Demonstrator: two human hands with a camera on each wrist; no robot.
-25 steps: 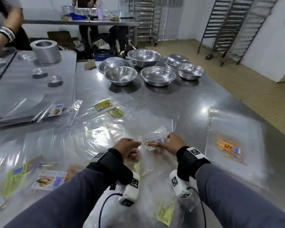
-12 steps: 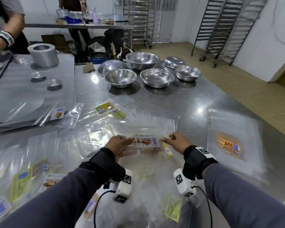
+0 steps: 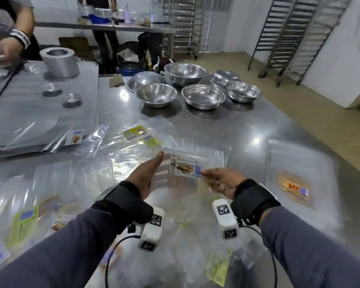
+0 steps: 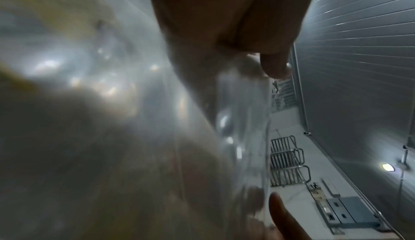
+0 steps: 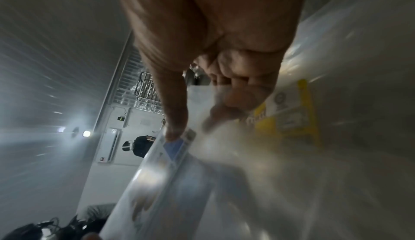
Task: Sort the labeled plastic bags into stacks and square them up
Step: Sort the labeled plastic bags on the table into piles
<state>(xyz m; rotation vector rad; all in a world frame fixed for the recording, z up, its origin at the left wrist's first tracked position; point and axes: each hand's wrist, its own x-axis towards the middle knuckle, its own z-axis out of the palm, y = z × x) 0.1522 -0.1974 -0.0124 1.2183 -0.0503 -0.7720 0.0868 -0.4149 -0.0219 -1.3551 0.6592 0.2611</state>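
I am holding a clear labeled bag [image 3: 192, 163] up off the tabletop [image 3: 227, 129] between my two hands. From the head view its white biscuit label [image 3: 186, 167] is facing me, just beyond my fingertips, and it reads clearly there. My right hand [image 3: 220, 181] is pinching the bag at the label's near right corner, thumb on top. My left hand [image 3: 147, 175] is standing edge-on against the bag's left side with the fingers straight and the thumb pointing away from me, pressing rather than clasping.

The right wrist view is showing what the head view is hiding: my right hand [image 5: 215, 62] has its thumb [image 5: 174, 119] on the blue patch of the label while the other fingers are curling underneath the plastic. It is also catching a yellow label [image 5: 289, 112] on a bag beyond my fingers, blurred.

The left wrist view is giving only my left hand [image 4: 224, 22] against blurred film; no label is readable there, and a fingertip of my other hand is showing at the lower edge.

Only the head view is showing the surroundings: a squared stack of bags with an orange label [image 3: 293, 187] lying to the right of my right hand, loose bags spread to the left of my left hand, and steel bowls [image 3: 203, 96] well beyond both hands.
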